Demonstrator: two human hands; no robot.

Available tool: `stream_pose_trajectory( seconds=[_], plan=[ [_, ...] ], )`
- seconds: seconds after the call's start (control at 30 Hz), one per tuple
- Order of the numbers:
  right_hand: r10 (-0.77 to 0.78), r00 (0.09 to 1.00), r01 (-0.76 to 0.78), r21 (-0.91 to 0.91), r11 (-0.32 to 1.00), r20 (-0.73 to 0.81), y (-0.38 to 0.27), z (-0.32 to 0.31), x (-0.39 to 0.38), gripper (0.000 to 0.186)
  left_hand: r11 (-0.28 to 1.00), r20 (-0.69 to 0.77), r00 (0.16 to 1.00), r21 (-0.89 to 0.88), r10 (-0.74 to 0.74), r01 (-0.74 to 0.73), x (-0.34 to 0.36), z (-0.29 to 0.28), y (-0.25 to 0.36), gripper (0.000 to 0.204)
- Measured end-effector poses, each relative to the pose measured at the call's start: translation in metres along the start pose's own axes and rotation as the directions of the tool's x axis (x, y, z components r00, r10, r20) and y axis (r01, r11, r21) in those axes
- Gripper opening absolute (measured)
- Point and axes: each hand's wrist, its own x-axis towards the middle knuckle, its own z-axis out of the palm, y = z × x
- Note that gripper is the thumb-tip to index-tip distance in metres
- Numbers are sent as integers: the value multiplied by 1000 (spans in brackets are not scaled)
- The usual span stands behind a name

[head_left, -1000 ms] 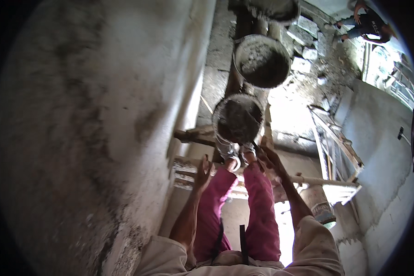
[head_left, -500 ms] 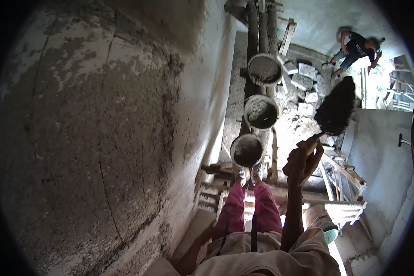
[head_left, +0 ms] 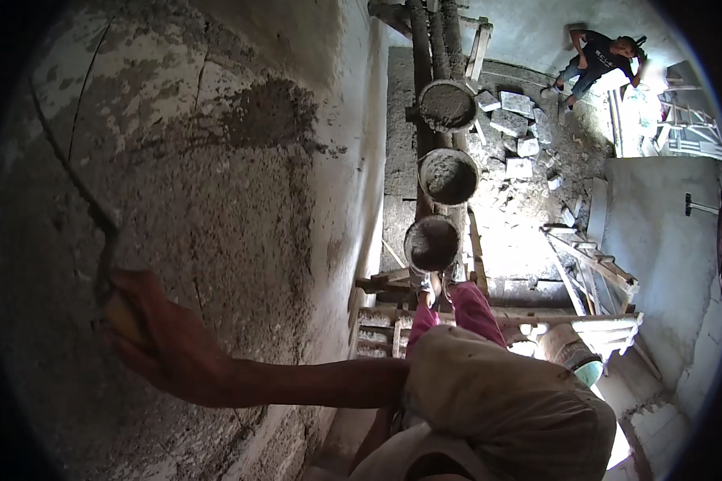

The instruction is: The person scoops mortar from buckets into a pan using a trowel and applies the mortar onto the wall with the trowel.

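Note:
My right hand [head_left: 164, 345] reaches across to the left, with its fingers wrapped around the yellowish handle of a trowel [head_left: 74, 178]. The blade is seen nearly edge-on, close in front of the rough plastered wall [head_left: 217, 208]; whether it touches the wall I cannot tell. A dark patch of wet mortar [head_left: 269, 112] sticks to the upper part of that wall. My left hand is out of sight, beneath the right arm and shirt. Three round buckets of mortar stand in a row ahead of my feet: a near one [head_left: 432, 244], a middle one [head_left: 449, 177] and a far one [head_left: 448, 106].
Wooden poles [head_left: 437, 48] run under the buckets as scaffolding. Broken blocks [head_left: 515, 120] lie on the floor below. A person [head_left: 600, 62] in dark clothes is at the far right. A tipped bucket [head_left: 571, 353] and a wooden frame [head_left: 598, 264] stand at my right.
My right hand has swung with the trowel from the right side over to the wall on the left. A dark mortar patch now shows on the upper wall. My body has turned left.

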Motion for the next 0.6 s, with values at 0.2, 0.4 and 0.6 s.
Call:
stream_pose_trajectory(
  seconds=[0.2,0.4,0.6],
  plan=[
    [236,971,-232,-392,890,-38,136,-217,-91,48,993,13,1000,114,24,-26,27,-4,-11,83],
    [319,863,-388,-918,-76,-391,236,-539,-252,23,979,98,994,200,-48,27,115,68,-13,83],
    [246,847,-221,-733,-644,-471,348,-701,-274,30,847,-200,929,501,312,-177,141,86,-3,80]
  ],
)
